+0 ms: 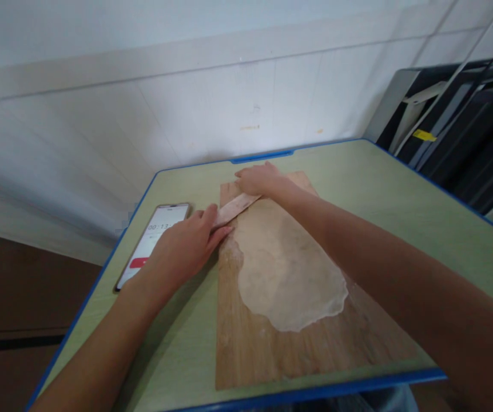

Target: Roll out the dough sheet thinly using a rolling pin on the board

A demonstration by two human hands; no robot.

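Note:
A thin sheet of dough (291,269) with a wavy edge lies flat on a wooden board (246,355). Across its far left edge a floury rolling pin (235,209) rests at a slant. My left hand (189,240) grips the near left end, thumb and fingers closed about it. At the other end, my right hand (259,178) is closed over the pin, hiding that end. My right forearm passes above the dough and covers part of its right side.
A phone (158,226) showing a running timer lies left of the board, partly behind my left hand. The pale green table (384,200) has a blue rim. A white wall (212,114) stands behind it; dark folded items (478,137) lean at the right.

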